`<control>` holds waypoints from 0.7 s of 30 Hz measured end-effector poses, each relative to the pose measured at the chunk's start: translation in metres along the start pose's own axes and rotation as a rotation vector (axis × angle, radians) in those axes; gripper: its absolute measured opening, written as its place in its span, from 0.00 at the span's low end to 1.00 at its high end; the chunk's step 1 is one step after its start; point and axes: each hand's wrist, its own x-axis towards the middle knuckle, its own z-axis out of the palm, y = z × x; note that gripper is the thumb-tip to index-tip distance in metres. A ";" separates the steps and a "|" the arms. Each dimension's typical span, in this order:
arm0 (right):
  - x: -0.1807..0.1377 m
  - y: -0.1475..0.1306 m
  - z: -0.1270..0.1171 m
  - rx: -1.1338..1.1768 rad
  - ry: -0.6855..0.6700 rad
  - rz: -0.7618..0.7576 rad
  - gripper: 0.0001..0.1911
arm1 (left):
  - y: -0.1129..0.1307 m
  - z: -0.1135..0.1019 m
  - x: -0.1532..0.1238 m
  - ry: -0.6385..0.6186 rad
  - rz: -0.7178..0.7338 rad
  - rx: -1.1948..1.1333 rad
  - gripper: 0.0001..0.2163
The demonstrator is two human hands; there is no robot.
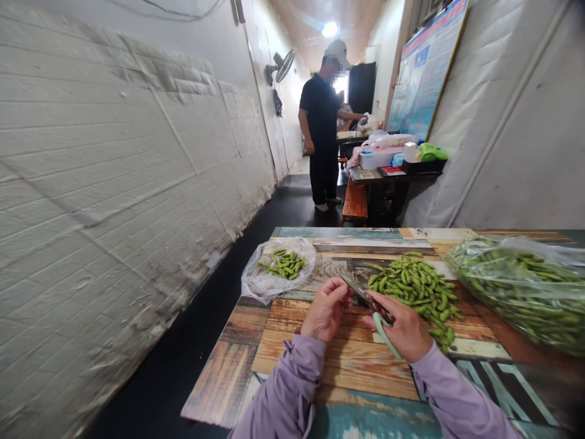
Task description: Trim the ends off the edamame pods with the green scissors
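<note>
My right hand [402,326] grips a pair of scissors [382,329] with pale green handles. The blades point up and left, with their tips close to the fingers of my left hand [325,310]. Those fingers are pinched together; whatever lies between them is hidden. Just beyond my right hand, a heap of green bean pods [414,286] rests on the patterned wooden table [356,366]. To the left, more cut pods [287,265] lie on a spread clear plastic bag [256,281].
A large clear bag full of pods [525,286] stands at the table's right. Past the table are an orange bench [355,200], a second table with a white box [381,160], and a standing person in dark clothes [322,116]. A white wall [114,158] runs along the left.
</note>
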 end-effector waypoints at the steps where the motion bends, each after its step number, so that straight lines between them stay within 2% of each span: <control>1: 0.000 0.000 0.000 0.002 0.006 0.002 0.24 | 0.000 0.001 0.000 -0.002 -0.004 0.022 0.12; 8: 0.001 -0.003 -0.003 0.006 0.004 0.016 0.25 | 0.001 0.001 -0.003 -0.016 0.064 0.227 0.09; 14: 0.002 -0.006 -0.003 0.043 -0.011 -0.002 0.25 | 0.004 0.001 -0.003 0.011 0.097 0.283 0.10; 21: 0.001 -0.005 -0.003 0.030 -0.015 -0.011 0.25 | 0.007 0.007 -0.006 -0.016 0.113 0.333 0.09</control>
